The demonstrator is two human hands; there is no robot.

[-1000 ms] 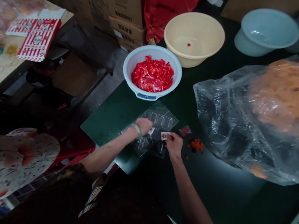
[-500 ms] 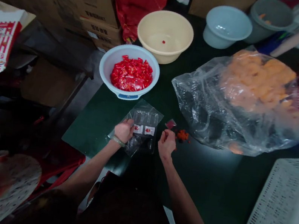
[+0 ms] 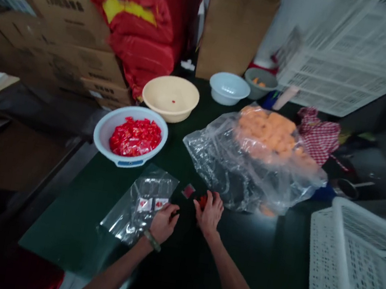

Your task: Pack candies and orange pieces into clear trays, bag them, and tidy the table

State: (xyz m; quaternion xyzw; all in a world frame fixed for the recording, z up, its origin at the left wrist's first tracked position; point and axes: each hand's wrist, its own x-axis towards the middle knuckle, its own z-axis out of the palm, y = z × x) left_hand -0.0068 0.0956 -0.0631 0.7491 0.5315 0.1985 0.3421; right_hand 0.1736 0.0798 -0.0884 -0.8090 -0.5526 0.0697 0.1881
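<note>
My left hand (image 3: 163,222) rests with curled fingers on the right edge of a clear plastic compartment tray (image 3: 142,202) that holds two small red-and-white packets (image 3: 152,204). My right hand (image 3: 209,212) lies with fingers spread over a small pile of orange-red bits (image 3: 202,200) on the dark green table (image 3: 269,266). A small dark red packet (image 3: 188,191) lies just left of it. Whether the left hand grips anything is hidden.
A white bowl of red sachets (image 3: 130,136), a cream bowl (image 3: 170,97) and a pale blue bowl (image 3: 229,88) stand behind. A clear bag of orange snacks (image 3: 258,155) lies right of the hands. White mesh baskets (image 3: 360,271) stand at the right, cardboard boxes (image 3: 52,32) at the left.
The camera has tilted up and swung right. My right hand has moved from the tray onto the orange-red pile. My left hand has shifted to the tray's right edge.
</note>
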